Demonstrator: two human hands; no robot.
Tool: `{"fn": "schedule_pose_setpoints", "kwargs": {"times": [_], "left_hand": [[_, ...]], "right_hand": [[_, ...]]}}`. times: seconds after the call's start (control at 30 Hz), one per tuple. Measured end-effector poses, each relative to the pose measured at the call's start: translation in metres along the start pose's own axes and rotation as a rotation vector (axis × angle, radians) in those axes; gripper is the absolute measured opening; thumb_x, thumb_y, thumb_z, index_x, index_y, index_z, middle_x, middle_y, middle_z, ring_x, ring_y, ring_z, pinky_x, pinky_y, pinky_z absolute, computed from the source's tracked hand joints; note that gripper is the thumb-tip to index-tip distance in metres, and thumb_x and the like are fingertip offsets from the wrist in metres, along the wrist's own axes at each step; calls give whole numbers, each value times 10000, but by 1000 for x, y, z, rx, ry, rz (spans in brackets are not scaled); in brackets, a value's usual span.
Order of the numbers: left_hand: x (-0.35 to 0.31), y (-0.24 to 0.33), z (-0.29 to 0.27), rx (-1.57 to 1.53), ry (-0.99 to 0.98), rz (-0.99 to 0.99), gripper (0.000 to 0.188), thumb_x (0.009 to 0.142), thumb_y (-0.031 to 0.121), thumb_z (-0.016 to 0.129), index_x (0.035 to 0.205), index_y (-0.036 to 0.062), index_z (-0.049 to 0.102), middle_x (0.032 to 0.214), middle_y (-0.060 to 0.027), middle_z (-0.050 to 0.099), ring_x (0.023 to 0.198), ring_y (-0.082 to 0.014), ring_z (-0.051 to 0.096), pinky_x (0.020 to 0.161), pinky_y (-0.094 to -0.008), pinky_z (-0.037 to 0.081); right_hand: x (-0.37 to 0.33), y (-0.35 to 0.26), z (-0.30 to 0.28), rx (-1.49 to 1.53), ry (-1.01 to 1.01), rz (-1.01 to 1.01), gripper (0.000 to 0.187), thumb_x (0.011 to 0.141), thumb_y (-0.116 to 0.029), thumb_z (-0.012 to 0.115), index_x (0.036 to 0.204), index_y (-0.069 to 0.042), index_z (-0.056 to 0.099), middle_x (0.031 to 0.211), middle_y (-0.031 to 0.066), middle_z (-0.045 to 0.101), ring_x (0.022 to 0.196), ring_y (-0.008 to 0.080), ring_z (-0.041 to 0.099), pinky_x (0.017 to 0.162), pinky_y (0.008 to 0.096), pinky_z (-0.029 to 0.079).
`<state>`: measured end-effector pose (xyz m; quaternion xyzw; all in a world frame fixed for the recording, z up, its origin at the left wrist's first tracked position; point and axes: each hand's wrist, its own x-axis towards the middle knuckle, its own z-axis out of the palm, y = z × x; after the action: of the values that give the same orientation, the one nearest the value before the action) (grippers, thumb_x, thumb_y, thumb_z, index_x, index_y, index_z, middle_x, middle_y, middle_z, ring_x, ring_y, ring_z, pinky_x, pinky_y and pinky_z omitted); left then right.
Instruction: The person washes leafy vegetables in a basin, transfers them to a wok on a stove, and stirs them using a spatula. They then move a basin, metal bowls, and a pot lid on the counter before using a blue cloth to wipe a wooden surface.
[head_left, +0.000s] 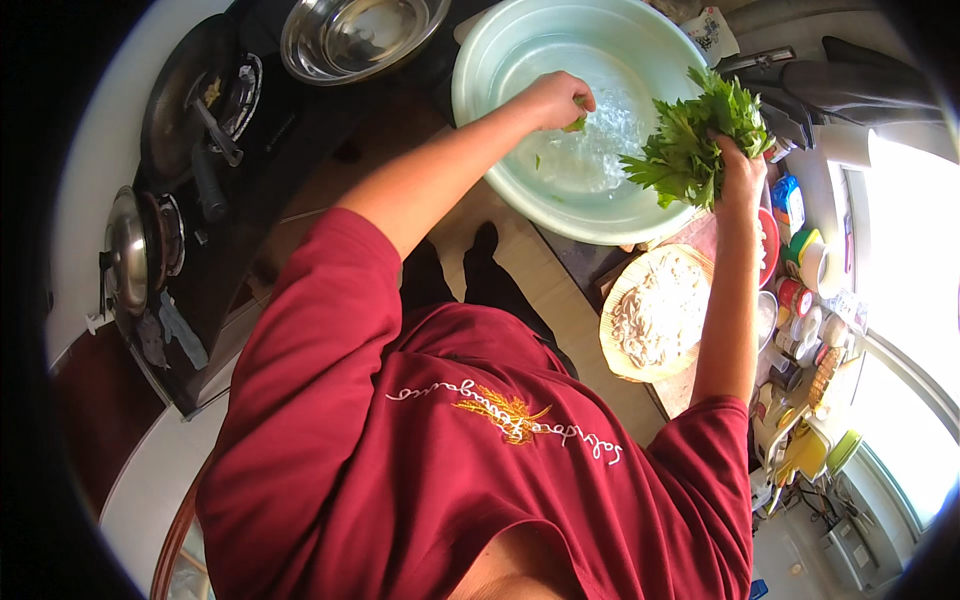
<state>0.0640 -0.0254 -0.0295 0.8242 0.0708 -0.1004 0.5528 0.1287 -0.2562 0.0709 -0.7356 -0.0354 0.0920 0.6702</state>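
A large pale green basin holds rippling water with a few small leaf bits in it. Over its left half, my left hand is closed, with a small piece of green leaf between the fingertips. My right hand grips a bunch of celery leaves at the basin's right rim. The bunch fans out leftward over the water, and its gripped part is hidden by the fingers.
Below the basin stands a round tray of pale, sliced food, beside a red bowl. Jars and containers crowd the windowsill. At left are a steel bowl, a dark wok and a lidded pot.
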Motion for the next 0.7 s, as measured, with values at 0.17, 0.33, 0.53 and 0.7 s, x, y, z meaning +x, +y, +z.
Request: {"fn": "schedule_pose_setpoints", "kwargs": {"times": [0.17,0.33,0.53,0.7], "left_hand": [[-10,-8,2,-202,127,-99,248,694,-40,550,927,-1,627,846,-112,627,704,-184,599,600,-299,510],[-15,34,42,-474,218,-125,330,534,-37,482,828,-11,630,720,-200,617,706,-261,597,611,-401,439],[-45,75,7,-578,486,15,298,692,76,474,929,-77,571,881,-285,581,896,-397,564,792,-415,442],[-133,108,-133,-672,756,469,422,799,240,581,1098,-34,462,1050,-211,513,1001,-324,490,868,-385,374]], "right_hand": [[8,20,16,-162,-76,-24,277,709,-23,614,981,22,594,917,60,619,774,153,559,734,274,439],[-11,13,36,-92,-90,3,374,703,-7,603,1071,41,556,1003,99,600,868,185,554,777,310,451],[-13,-14,79,-20,-129,-57,411,709,4,564,1116,46,525,1048,106,579,883,199,558,777,308,460],[-39,-107,229,-48,-357,-352,373,758,-50,540,1116,51,528,1064,123,577,915,191,565,787,310,465]]}}
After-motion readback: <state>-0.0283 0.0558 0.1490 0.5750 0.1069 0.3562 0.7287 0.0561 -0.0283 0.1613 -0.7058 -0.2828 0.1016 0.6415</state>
